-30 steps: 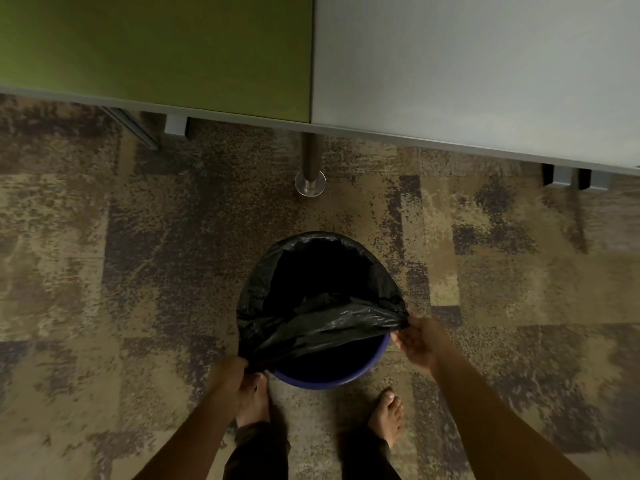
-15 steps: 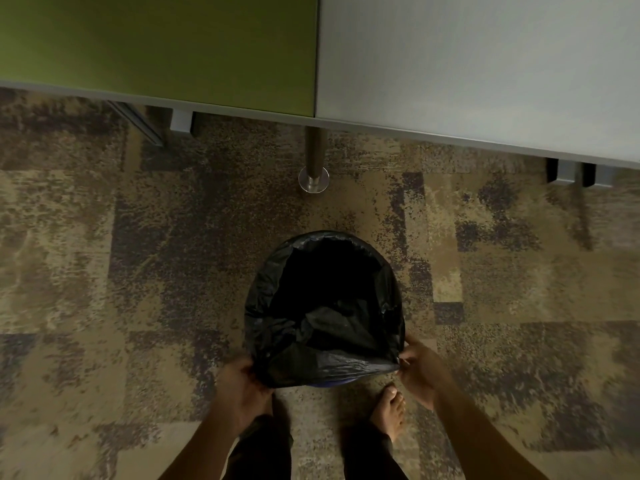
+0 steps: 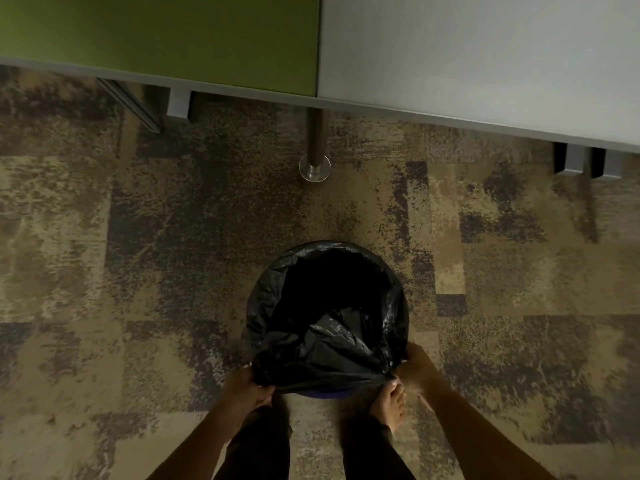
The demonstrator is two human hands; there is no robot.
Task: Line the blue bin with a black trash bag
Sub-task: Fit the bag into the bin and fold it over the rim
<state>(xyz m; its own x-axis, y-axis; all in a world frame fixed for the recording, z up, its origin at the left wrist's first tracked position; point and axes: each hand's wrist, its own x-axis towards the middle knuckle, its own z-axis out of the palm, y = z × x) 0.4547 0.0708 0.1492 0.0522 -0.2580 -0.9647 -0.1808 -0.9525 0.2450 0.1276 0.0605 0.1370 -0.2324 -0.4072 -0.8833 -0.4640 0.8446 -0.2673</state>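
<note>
A round blue bin (image 3: 323,395) stands on the carpet in front of my feet; only a thin sliver of its near rim shows. A black trash bag (image 3: 325,344) is draped over the whole rim and hangs crumpled inside. My left hand (image 3: 247,386) grips the bag's edge at the near left of the rim. My right hand (image 3: 414,367) grips the bag's edge at the near right. The bag's near edge is stretched between both hands over the rim.
My bare right foot (image 3: 391,405) and dark trouser legs are just behind the bin. Ahead stands a partition with a green panel (image 3: 159,39) and a grey panel (image 3: 485,53), with a metal post foot (image 3: 314,168) on the patterned carpet (image 3: 138,271).
Both hands have pulled the bag's near edge down over the front of the rim. The blue rim, widely exposed a second ago, is now almost fully covered.
</note>
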